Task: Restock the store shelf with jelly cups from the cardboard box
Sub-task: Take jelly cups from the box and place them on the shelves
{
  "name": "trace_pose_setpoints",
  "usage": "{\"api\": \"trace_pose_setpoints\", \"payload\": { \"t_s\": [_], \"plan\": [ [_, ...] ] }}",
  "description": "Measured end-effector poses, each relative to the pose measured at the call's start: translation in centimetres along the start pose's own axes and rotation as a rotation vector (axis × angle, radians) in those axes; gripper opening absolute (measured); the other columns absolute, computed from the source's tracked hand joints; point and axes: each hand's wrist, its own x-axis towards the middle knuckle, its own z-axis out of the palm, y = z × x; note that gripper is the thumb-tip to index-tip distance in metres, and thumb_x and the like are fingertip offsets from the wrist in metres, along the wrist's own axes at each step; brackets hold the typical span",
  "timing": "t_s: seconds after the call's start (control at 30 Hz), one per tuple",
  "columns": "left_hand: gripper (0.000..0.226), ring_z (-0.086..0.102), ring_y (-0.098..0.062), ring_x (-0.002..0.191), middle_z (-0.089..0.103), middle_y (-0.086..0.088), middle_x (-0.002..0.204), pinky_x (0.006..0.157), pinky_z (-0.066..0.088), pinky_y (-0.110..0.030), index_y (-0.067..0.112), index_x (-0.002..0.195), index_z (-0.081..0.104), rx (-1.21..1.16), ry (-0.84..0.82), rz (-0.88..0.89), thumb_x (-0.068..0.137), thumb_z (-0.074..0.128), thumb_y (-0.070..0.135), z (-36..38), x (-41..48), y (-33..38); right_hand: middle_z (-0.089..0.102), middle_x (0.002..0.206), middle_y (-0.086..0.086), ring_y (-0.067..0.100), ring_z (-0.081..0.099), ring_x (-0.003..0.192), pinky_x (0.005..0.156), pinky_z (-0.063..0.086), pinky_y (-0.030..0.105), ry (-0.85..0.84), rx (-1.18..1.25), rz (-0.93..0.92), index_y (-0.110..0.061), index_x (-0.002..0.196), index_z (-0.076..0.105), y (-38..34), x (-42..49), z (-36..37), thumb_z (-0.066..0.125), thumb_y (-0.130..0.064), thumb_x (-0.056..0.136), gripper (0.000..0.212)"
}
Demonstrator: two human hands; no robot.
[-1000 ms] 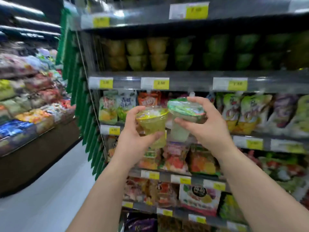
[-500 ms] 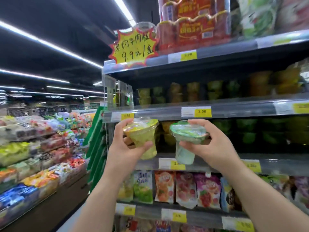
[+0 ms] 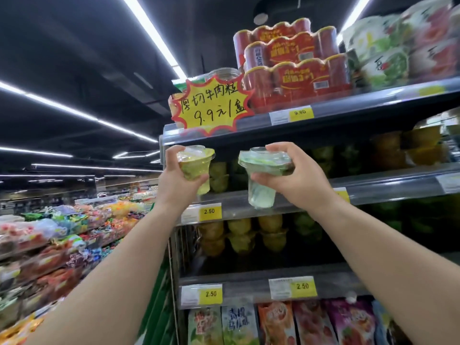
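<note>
- Left hand [image 3: 174, 181] grasps a yellow-green jelly cup [image 3: 195, 168]; right hand [image 3: 296, 175] grasps a green-lidded jelly cup [image 3: 262, 178], both raised before the shelf [image 3: 373, 188].
- Ceiling strip lights [image 3: 149, 31] glow over the aisle.

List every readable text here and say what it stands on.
"厚切牛肉粒 9.9元/盒": yellow starburst sign.
"9.90": top rail tag.
"2.50": middle rail tag.
"2.50": lower rail left tag.
"2.50": lower rail right tag.
Red packs, pouches, yellow-lidded cup, green-lidded cup: too blurred to read.
</note>
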Motion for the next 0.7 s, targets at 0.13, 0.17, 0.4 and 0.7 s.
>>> {"api": "trace_pose_setpoints", "payload": {
  "t_s": [0.13, 0.17, 0.4, 0.7],
  "plan": [
    [0.065, 0.058, -0.027, 0.09, 0.056, -0.011, 0.108, 0.076, 0.048, -0.035, 0.03, 0.125, 0.023, 0.06, -0.021, -0.04, 0.083, 0.071, 0.024, 0.8, 2.1, -2.3, 0.057, 0.109, -0.013, 0.005, 0.054, 0.096, 0.071, 0.041, 0.009, 0.021, -0.074, -0.029, -0.033, 0.12, 0.049, 0.0, 1.4, 1.2, 0.078, -0.041, 0.071, 0.058],
    [0.065, 0.057, -0.026, 0.09, 0.055, -0.008, 0.107, 0.076, 0.047, -0.035, 0.03, 0.127, 0.023, 0.075, -0.035, -0.057, 0.083, 0.071, 0.025, 0.8, 2.4, -2.6, 0.056, 0.109, -0.012, 0.006, 0.054, 0.097, 0.07, 0.04, 0.008, 0.018, -0.089, -0.035, -0.032, 0.121, 0.049, 0.0, 1.7, 1.6, 0.077, -0.04, 0.072, 0.058],
    [0.075, 0.062, -0.027, 0.095, 0.057, -0.005, 0.108, 0.085, 0.054, -0.043, 0.028, 0.135, 0.028, 0.141, -0.165, -0.15, 0.078, 0.076, 0.029, 0.2, 4.0, -4.3, 0.055, 0.119, 0.003, 0.015, 0.052, 0.102, 0.084, 0.042, 0.024, -0.001, -0.204, -0.049, -0.028, 0.128, 0.045, 0.2, 5.2, 5.3, 0.075, -0.039, 0.075, 0.062],
    [0.079, 0.063, -0.024, 0.093, 0.057, -0.003, 0.115, 0.086, 0.053, -0.042, 0.03, 0.139, 0.025, 0.123, -0.218, -0.156, 0.077, 0.075, 0.033, -0.2, 4.6, -5.6, 0.057, 0.122, 0.006, 0.026, 0.055, 0.105, 0.081, 0.05, 0.036, -0.084, -0.526, 0.163, -0.027, 0.13, 0.04, 2.8, 8.8, 10.5, 0.066, -0.049, 0.08, 0.06]
  ]
}}
